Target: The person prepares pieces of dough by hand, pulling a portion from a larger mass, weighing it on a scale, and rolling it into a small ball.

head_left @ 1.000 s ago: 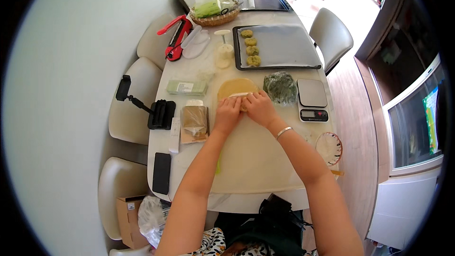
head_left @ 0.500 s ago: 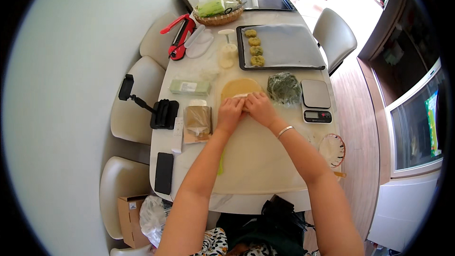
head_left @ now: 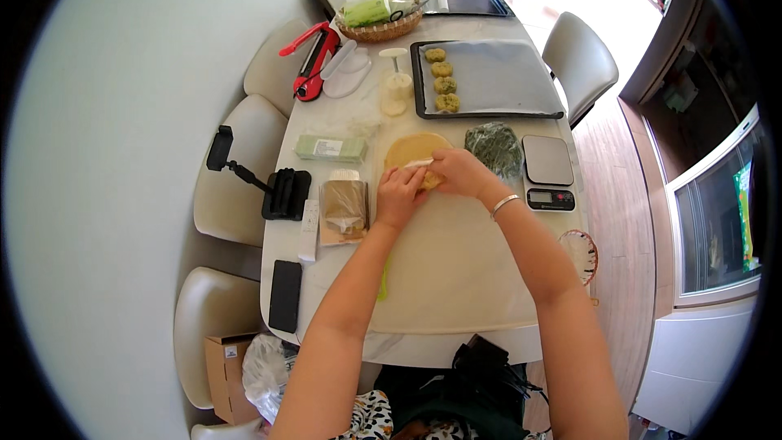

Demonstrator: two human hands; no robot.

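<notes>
Over the mat (head_left: 460, 277), my left hand (head_left: 398, 198) and my right hand (head_left: 459, 173) meet with curled fingers around a small yellowish piece of dough (head_left: 430, 181). A whitish strip (head_left: 419, 163) shows at the fingertips; what it is I cannot make out. Just beyond them lies a flat, round, yellow-tan mass (head_left: 411, 147), partly covered by my hands. To the right of my right hand sits a dark green mass in clear plastic wrap (head_left: 494, 149). Farther off, several rough greenish-yellow patties (head_left: 444, 85) stand in a column on a paper-lined baking tray (head_left: 513, 81).
Right: a kitchen scale (head_left: 547, 161) and a glass bowl (head_left: 580, 257). Left: a bagged brown block (head_left: 344, 208), a green packet (head_left: 331, 148), a phone stand (head_left: 285, 194), a phone (head_left: 285, 296). Farther: a plunger mould (head_left: 397, 85), a red sealer (head_left: 316, 65), a basket (head_left: 379, 33).
My right hand has turned and shifted slightly right, opening a gap where the yellowish dough shows between my hands. The whole view has shifted a little.
</notes>
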